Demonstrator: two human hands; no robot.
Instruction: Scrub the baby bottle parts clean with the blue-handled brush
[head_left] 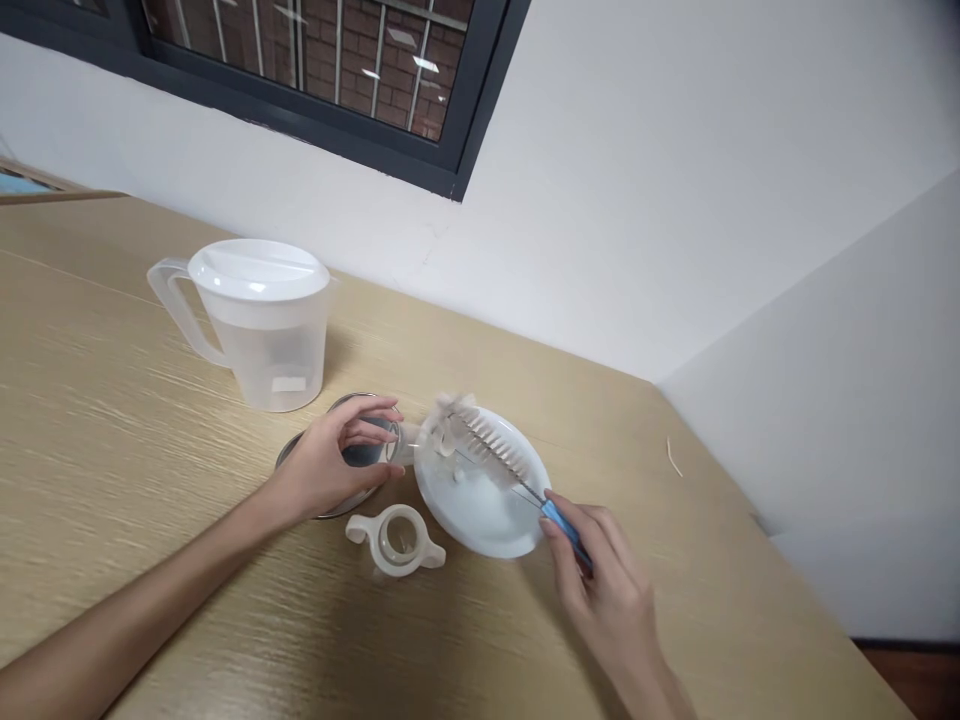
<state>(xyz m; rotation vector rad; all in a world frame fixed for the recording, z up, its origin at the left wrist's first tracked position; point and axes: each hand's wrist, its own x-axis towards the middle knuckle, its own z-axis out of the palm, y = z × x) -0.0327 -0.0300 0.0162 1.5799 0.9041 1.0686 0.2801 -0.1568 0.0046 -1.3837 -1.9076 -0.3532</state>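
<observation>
My right hand grips the blue handle of a bottle brush with pale bristles. The brush slants up and left over a white bowl, and its tip is blurred. Left of the bowl, my left hand is curled round a small clear bottle lying on its side; fingers hide part of it. Beneath that hand is a round metal-rimmed dish, partly covered. A whitish ring with two side handles lies on the table in front of the bowl.
A translucent lidded pitcher stands at the back left of the wooden table. Behind it is a white wall with a dark-framed window. A thin pale strip lies on the right, near the table's edge.
</observation>
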